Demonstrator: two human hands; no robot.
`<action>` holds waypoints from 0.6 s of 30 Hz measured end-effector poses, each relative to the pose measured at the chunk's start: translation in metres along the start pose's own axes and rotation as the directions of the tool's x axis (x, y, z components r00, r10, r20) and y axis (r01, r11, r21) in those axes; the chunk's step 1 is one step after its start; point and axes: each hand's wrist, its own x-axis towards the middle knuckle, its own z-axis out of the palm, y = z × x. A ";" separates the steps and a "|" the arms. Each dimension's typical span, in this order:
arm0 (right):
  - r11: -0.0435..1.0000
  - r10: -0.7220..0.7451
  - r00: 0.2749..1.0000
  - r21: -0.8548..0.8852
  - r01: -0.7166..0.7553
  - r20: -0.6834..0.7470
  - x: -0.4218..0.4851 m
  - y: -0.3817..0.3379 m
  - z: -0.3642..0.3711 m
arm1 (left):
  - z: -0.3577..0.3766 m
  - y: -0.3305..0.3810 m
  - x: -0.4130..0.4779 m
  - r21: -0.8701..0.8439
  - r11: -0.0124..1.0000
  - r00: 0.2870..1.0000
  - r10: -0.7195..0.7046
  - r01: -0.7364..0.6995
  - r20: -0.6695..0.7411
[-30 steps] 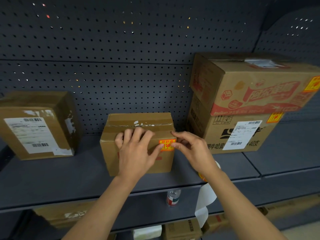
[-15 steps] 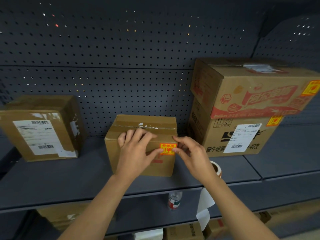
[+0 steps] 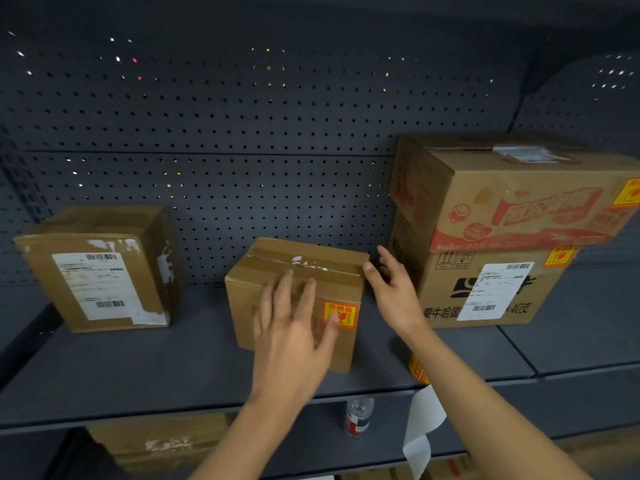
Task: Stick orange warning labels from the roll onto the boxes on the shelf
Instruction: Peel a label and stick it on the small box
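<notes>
A small cardboard box point(image 3: 304, 268) stands in the middle of the dark shelf point(image 3: 156, 368), with an orange warning label point(image 3: 343, 311) stuck on the upper right of its front. My left hand point(image 3: 294, 327) lies flat and open against the box front, thumb tip at the label's lower left edge. My right hand point(image 3: 391, 289) is open beside the box's right edge, fingers spread, holding nothing. The label roll point(image 3: 417, 370) shows under my right forearm, its white backing strip point(image 3: 420, 424) hanging below the shelf edge.
A box with a white shipping label point(image 3: 100, 268) stands at the left. Two stacked boxes at the right, the upper point(image 3: 512, 192) and the lower point(image 3: 491, 289), each carry an orange label. A bottle point(image 3: 358, 415) and more boxes sit on the lower shelf.
My right hand has let go of the label and moved up and right beside the box. My left hand has opened flat over the box front. The label now sticks to the box.
</notes>
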 end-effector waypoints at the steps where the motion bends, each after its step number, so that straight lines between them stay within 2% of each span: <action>1: 0.999 0.039 0.999 0.010 -0.039 0.013 0.007 -0.004 0.002 | 0.000 0.006 -0.007 -0.055 0.997 0.998 -0.057 0.059 0.036; 4: 0.990 0.102 0.992 0.087 -0.108 0.076 0.018 -0.015 0.010 | 0.003 0.023 -0.020 -0.331 0.909 0.962 -0.199 0.252 0.185; 8: 0.986 0.126 0.984 0.098 -0.138 0.124 0.018 -0.019 0.015 | 0.009 0.030 -0.015 -0.591 0.704 0.917 -0.254 0.393 0.307; 13: 0.992 0.081 0.995 0.094 -0.087 0.063 -0.003 -0.018 0.010 | 0.007 0.010 -0.002 -0.702 0.581 0.911 -0.248 0.412 0.330; 18: 0.982 0.027 0.991 0.181 -0.051 0.133 -0.044 -0.018 0.009 | -0.007 -0.033 0.017 -0.813 0.424 0.914 -0.249 0.399 0.319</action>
